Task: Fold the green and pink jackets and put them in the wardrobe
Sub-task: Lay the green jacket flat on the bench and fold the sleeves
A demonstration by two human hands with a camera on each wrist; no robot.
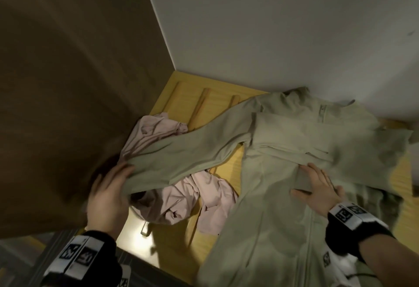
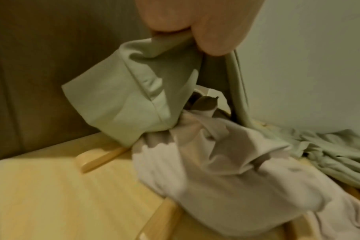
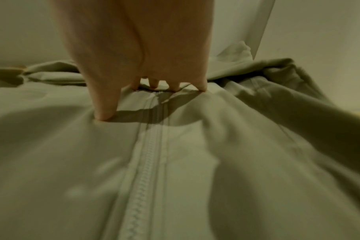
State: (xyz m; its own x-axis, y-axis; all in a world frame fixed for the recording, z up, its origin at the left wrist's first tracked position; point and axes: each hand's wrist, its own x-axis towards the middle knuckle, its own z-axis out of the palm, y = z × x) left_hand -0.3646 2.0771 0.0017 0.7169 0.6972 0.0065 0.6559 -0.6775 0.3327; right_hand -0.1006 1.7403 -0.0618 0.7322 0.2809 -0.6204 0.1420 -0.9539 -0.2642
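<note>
The green jacket (image 1: 272,207) lies spread on a yellow wooden surface (image 1: 210,100), zip (image 3: 146,162) facing up. Its one sleeve lies folded across the chest. My right hand (image 1: 317,191) presses flat on the jacket's middle with straight fingers (image 3: 105,113) beside the zip. My left hand (image 1: 111,193) grips the cuff of the other green sleeve (image 1: 181,157), lifted off the surface; the left wrist view shows the cuff (image 2: 121,100) pinched between thumb and fingers. The crumpled pink jacket (image 1: 181,198) lies under that sleeve, between my hands, and shows in the left wrist view as pale bunched cloth (image 2: 226,170).
A brown panel (image 1: 68,82) rises at the left, close to my left hand. A white wall (image 1: 294,25) stands behind the surface. Raised wooden slats (image 1: 199,105) run across the yellow top. The surface's front edge (image 1: 140,252) drops to a dark floor.
</note>
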